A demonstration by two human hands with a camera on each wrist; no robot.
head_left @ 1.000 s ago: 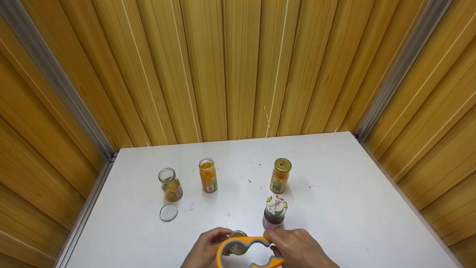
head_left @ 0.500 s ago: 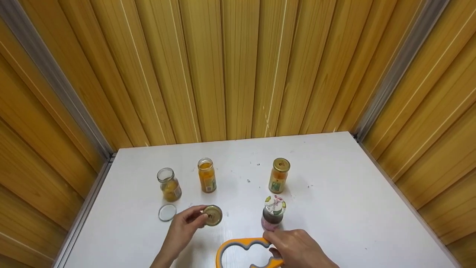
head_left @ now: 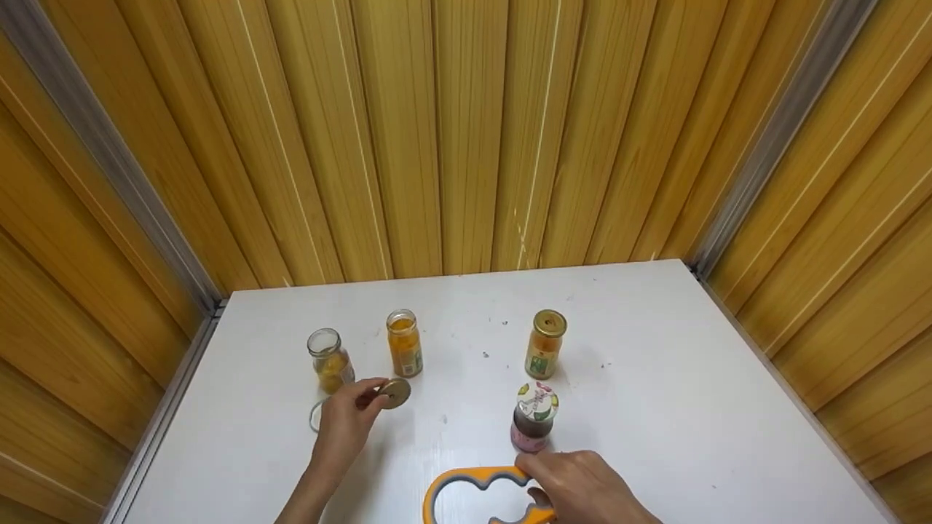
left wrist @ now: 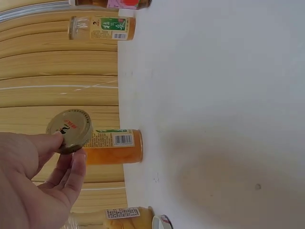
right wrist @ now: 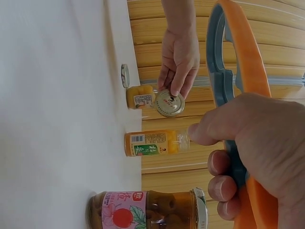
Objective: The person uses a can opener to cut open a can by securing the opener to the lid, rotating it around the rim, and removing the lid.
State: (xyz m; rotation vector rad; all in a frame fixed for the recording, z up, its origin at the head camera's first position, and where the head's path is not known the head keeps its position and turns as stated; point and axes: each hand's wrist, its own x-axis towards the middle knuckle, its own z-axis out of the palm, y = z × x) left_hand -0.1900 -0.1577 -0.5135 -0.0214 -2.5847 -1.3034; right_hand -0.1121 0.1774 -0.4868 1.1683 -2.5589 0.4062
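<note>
My left hand [head_left: 344, 422] pinches a gold jar lid [head_left: 395, 393] between thumb and fingers, its printed top showing in the left wrist view. The lid is up off the table, in front of an open glass jar [head_left: 405, 351] of orange fruit. Near the hand's fingers stands another open jar [head_left: 333, 370] with yellow fruit, partly covered by them. A pale lid [head_left: 315, 417] on the table is mostly hidden behind this hand. At the front, my right hand [head_left: 586, 486] grips an orange and grey jar opener [head_left: 473, 471]. Its fingers wrap the handle in the right wrist view.
A pink-labelled jar [head_left: 534, 422] with a patterned lid stands just beyond my right hand. Farther back is a gold-lidded jar [head_left: 546, 351]. Wood-patterned walls [head_left: 466, 145] enclose the white table [head_left: 655, 378] at the back and sides.
My left hand has come away from the jar opener with the gold lid, moving left and farther back. It now covers much of the pale lid. The right hand and opener have stayed put.
</note>
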